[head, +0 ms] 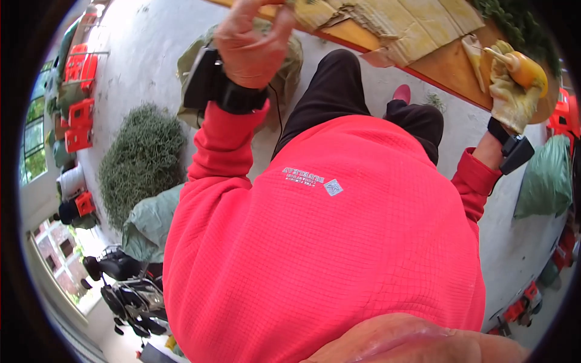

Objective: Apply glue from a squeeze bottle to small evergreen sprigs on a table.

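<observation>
My left hand is bare and raised at the top edge, over the near side of a wooden table. Its fingertips are partly cut off by the frame, so whether they pinch anything cannot be told. My right hand, in a stained, pale work glove, grips a yellow squeeze bottle whose thin nozzle points left. Between the hands, a torn, yellow-stained cardboard sheet lies on the table. A loose pale strip rests near the bottle. Dark green artificial-looking sprigs are heaped at the table's far right.
Left on the floor stands a heap of green sprigs, beside a pale green sack. An olive sack sits by my left knee. Another green sack is at right. Red plastic stools and a motorcycle stand at left.
</observation>
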Available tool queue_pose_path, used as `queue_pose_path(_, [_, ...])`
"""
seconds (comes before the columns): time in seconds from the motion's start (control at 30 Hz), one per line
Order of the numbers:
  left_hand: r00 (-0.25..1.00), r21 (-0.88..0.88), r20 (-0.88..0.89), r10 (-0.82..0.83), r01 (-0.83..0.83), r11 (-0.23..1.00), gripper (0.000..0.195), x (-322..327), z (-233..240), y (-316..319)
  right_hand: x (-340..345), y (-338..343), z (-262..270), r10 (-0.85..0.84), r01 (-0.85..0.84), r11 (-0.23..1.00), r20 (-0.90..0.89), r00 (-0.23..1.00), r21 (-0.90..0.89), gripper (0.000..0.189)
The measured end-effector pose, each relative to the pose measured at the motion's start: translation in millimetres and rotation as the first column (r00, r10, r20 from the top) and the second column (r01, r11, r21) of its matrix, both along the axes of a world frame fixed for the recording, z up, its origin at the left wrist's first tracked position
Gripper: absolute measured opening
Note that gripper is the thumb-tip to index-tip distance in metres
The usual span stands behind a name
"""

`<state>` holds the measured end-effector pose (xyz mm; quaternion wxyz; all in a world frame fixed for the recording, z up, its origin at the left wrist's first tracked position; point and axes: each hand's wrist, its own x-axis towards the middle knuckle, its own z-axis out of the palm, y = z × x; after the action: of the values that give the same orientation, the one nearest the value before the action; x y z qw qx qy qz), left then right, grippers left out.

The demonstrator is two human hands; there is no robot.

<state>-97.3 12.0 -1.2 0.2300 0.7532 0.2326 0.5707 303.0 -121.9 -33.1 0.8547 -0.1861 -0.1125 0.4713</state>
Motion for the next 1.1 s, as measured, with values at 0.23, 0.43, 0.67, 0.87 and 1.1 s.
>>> queue_pose_path(0.23, [0.830,-0.183,-0.066,0.553,-0.555,0.811,0.007,-150,-49,10,-1,1,12,0.076,-0.077,0.994,-0.012,0.997,-0.082,0.064])
queue_pose_path(0.43, [0.689,-0.453,-0.154,0.708,-0.686,0.569,0.009,-231,-159,5,2,-4,15,0.254,-0.254,0.966,0.010,0.967,0.043,0.067])
queue_pose_path(0.67, [0.527,-0.549,-0.243,0.815,-0.767,0.332,0.011,-261,-236,18,16,3,17,0.067,-0.091,0.980,-0.139,0.988,-0.179,0.063])
queue_pose_path(0.87, [0.453,-0.390,-0.521,0.724,-0.880,0.270,0.017,-270,-317,78,2,-2,28,-0.010,-0.012,0.977,-0.100,0.995,-0.213,0.063])
queue_pose_path(1.1, [0.272,-0.232,-0.830,0.487,-0.962,0.141,0.022,-296,-324,106,-14,4,-2,-0.090,0.103,0.982,0.089,0.992,-0.156,0.070])
